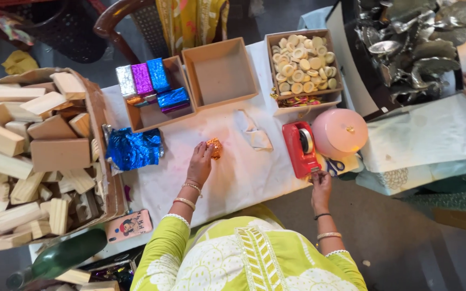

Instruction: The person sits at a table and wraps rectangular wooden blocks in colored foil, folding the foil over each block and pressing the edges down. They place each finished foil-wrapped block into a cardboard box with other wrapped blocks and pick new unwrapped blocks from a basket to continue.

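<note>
Here a small gold-foil-wrapped block [214,147], judged light and crinkly, is pinned on the table [233,178] by the left hand [199,163]'s fingertips; tape is pinched at the red dispenser [299,148] by the right hand [321,188].

Head view, steeply downward (near overhead)

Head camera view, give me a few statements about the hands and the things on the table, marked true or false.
1. The left hand rests on a small gold-foil wrapped piece. True.
2. The right hand is at the red tape dispenser. True.
3. The middle cardboard tray is full of discs. False: it is empty; the pale discs fill the tray to its right.
4. The crumpled foil sheet is green. False: it is blue.
</note>
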